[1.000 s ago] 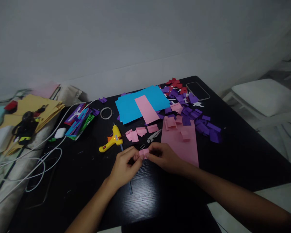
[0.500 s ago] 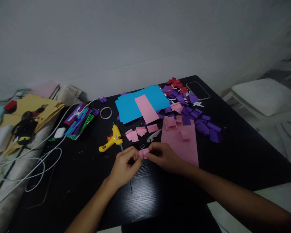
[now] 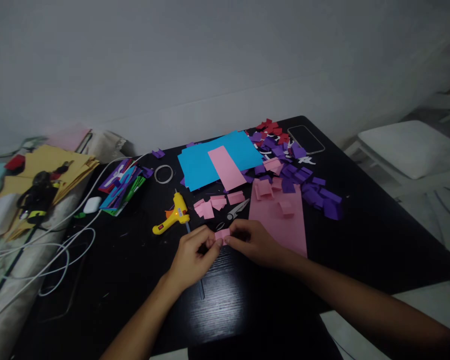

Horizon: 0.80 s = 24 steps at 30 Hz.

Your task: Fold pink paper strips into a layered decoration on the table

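Note:
Between my two hands is a small creased piece of pink paper (image 3: 222,235), held just above the black table (image 3: 270,300). My left hand (image 3: 195,255) pinches its left end between thumb and fingers. On the other side, my right hand (image 3: 255,242) grips the right end the same way. Scissors (image 3: 238,209) lie just beyond my fingers, their handles partly hidden. Several small folded pink pieces (image 3: 218,202) sit past them. A larger pink sheet (image 3: 279,232) lies under my right wrist, with a few folded pieces on it.
A yellow glue gun (image 3: 174,215) with a glue stick lies left of my hands. Blue sheets (image 3: 195,170) carry a pink strip (image 3: 227,169) at the back. Purple pieces (image 3: 315,195) and red pieces (image 3: 273,128) are heaped right. White cables (image 3: 93,230) loop at left. A roll of tape (image 3: 164,174) lies behind.

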Each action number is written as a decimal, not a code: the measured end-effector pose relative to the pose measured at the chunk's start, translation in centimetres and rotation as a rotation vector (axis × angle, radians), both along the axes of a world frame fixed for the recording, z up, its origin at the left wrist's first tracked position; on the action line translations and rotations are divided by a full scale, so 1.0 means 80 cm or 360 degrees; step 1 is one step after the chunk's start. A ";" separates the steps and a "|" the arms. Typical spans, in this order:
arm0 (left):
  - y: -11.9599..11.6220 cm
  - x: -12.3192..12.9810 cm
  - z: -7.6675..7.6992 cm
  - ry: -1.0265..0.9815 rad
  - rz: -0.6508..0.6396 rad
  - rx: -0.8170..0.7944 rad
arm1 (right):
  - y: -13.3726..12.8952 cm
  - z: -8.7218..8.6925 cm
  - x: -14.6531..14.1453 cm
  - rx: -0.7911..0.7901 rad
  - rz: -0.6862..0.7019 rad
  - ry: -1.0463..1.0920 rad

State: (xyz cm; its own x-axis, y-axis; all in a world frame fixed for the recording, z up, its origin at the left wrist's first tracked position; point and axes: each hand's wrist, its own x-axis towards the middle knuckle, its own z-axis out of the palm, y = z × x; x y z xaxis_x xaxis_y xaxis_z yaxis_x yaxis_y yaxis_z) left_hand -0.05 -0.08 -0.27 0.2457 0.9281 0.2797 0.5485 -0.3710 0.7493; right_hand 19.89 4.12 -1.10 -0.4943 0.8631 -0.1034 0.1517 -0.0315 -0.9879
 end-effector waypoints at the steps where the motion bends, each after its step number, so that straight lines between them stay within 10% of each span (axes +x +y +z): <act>1: 0.000 0.000 0.000 0.0001 0.0001 -0.0005 | 0.000 0.000 0.000 0.0001 -0.0001 0.0004; 24: -0.001 -0.001 0.000 -0.0015 0.0001 -0.0031 | 0.000 0.002 0.000 -0.0001 -0.0005 -0.0009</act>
State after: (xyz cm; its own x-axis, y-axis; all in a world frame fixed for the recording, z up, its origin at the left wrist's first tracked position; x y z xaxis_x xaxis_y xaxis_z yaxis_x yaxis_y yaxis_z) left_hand -0.11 -0.14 -0.27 0.2424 0.9336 0.2640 0.5417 -0.3560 0.7615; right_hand 19.89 4.16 -0.91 -0.4909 0.8646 -0.1068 0.1571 -0.0327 -0.9870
